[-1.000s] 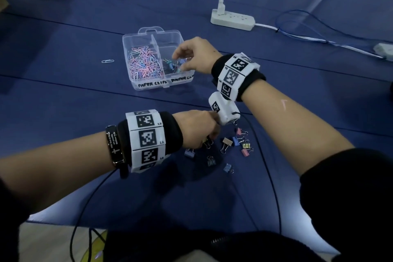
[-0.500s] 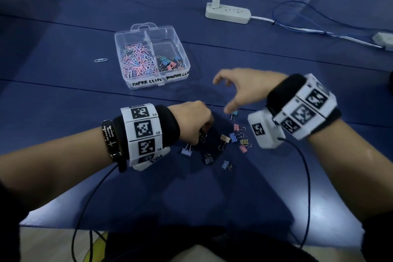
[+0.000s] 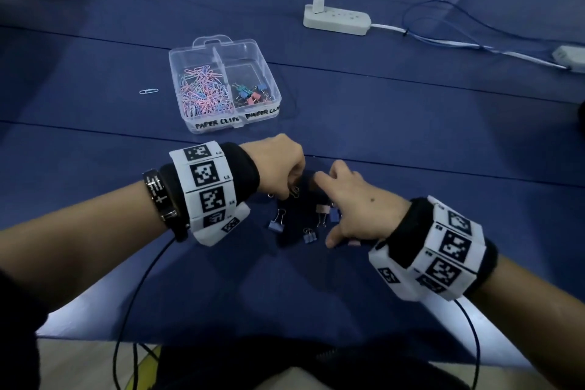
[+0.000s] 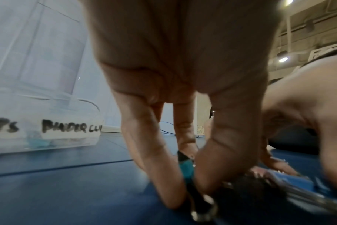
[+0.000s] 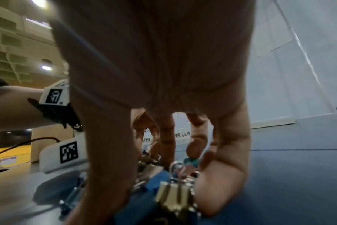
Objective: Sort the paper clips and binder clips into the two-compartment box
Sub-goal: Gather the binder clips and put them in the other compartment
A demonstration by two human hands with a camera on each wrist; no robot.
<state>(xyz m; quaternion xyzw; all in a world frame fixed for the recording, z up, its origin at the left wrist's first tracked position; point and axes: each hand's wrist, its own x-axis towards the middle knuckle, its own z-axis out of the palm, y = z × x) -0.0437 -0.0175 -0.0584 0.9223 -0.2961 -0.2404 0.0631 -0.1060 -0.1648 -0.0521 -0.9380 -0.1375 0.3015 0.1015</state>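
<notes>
Left hand [image 3: 278,165] pinches a teal clip [image 4: 187,166] just above the cloth [image 3: 411,142], right hand [image 3: 351,206] hovers spread and empty-fingered over the loose binder clips [image 3: 277,225] directly beneath it, while the box [image 3: 221,128] lies ahead, nearer the left hand.

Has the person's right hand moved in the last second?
Yes. The right hand was at the clear box, over its binder clip side. It has come back toward the person and now reaches down among the loose binder clips.
</notes>
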